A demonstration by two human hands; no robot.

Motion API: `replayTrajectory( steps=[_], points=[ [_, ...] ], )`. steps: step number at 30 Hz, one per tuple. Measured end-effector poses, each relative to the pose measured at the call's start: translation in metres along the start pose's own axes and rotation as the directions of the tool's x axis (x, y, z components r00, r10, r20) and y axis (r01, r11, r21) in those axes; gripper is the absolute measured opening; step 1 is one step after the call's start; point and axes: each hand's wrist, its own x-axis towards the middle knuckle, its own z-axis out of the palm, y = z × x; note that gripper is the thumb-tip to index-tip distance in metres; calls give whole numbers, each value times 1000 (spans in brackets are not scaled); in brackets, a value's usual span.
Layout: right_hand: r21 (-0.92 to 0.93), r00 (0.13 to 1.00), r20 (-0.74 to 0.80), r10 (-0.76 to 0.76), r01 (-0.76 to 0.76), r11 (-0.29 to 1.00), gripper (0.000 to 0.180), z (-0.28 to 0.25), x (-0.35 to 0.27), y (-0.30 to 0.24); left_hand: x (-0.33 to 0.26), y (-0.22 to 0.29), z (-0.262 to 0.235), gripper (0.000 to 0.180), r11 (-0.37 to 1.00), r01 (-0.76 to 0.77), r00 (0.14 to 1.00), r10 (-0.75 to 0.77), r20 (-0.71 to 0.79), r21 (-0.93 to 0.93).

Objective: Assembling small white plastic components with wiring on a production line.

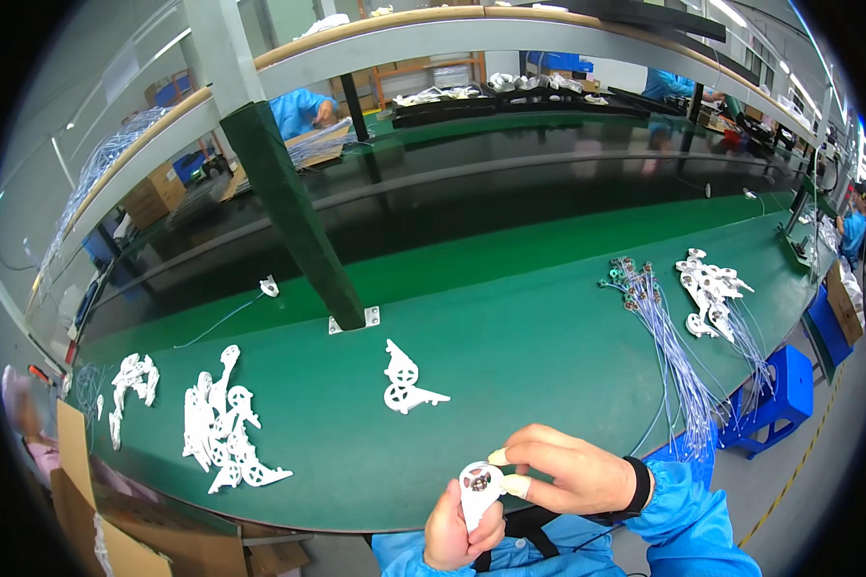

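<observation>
Near the front edge of the table, my left hand (460,532) grips a white plastic housing (480,490) by its narrow end. The housing has a round head with a dark, metallic-looking insert. My right hand (570,473) has its thumb and index finger, both in pale finger cots, at the right rim of that head, pinching it. Ahead of my hands lie white plastic pieces (409,388) with spoked round openings. To the right, a bundle of pale blue wires (672,361) ends in small round parts.
Loose piles of white plastic pieces (223,428) lie at left on the green table (539,337). More white housings (710,288) with wires rest at far right. A green-wrapped post (293,207) rises from the table before a dark conveyor belt (510,173). Blue stools (779,399) stand at right; co-workers sit beyond.
</observation>
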Motion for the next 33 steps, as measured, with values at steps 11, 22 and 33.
replayTrajectory(
  steps=[11,22,33],
  points=[
    [339,926,165,340,-377,862,34,7,9,25,9,8,33,56,985,7,925,60,-375,174],
    [435,843,59,535,-504,746,14,-74,157,97,-35,41,14,56,872,-396,893,439,-100,288],
    [405,341,-594,729,-656,637,26,-219,136,202,-58,38,-21,30,724,-458,664,665,-343,517]
  ],
)
